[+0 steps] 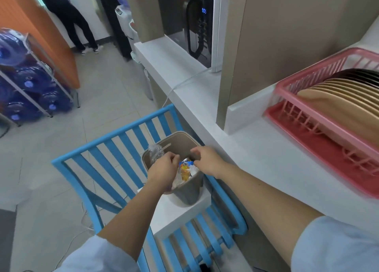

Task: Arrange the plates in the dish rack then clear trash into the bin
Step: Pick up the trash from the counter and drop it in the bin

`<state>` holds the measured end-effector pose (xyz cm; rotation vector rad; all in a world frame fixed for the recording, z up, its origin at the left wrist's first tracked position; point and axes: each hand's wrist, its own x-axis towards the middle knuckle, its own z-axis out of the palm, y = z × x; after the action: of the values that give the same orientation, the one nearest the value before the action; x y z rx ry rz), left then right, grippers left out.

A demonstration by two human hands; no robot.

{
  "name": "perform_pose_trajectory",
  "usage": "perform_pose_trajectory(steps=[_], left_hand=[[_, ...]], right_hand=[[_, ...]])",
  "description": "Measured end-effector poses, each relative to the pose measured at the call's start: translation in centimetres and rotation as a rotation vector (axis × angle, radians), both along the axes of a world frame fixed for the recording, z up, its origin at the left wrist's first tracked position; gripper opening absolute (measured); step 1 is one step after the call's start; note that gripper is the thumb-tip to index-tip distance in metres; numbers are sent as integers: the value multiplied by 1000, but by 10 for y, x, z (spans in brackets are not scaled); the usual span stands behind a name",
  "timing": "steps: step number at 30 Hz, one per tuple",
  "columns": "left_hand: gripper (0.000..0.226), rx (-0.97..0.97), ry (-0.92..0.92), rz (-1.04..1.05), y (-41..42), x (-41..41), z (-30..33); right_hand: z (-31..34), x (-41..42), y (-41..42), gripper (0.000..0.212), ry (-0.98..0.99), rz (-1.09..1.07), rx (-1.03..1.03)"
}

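- Bin (184,191), taupe plastic with rounded corners, on a white seat: crumpled clear plastic (155,153), yellow-blue wrapper (185,170), white paper.
- Dish rack (320,116), pink slatted plastic, on the desk (256,155): tan and dark plates (336,91) upright in a row.
- Left hand (164,169) over the bin, grip curled; contents cannot be told.
- Right hand (207,161) at the rim, grip loosely curled, nothing seen in it.

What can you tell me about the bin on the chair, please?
The bin is a small grey-brown tub, apparently plastic, with rounded corners, an open top and a slot near its rim. It stands upright on the white seat of a blue chair beside the white counter. Inside lie a colourful wrapper and crumpled clear plastic. The left hand and right hand hover over its opening, fingers curled.
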<state>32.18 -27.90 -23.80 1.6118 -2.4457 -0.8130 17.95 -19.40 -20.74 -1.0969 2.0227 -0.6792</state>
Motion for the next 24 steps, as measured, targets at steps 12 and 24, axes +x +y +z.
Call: perform_pose_trajectory(steps=[12,24], left_hand=[[30,-54,294,1,61,-29,66],[23,-17,542,-334,213,-126,164]], right_hand=[[88,-18,100,22,-85,-84,-318],[143,-70,286,15,-86,-330,-429]])
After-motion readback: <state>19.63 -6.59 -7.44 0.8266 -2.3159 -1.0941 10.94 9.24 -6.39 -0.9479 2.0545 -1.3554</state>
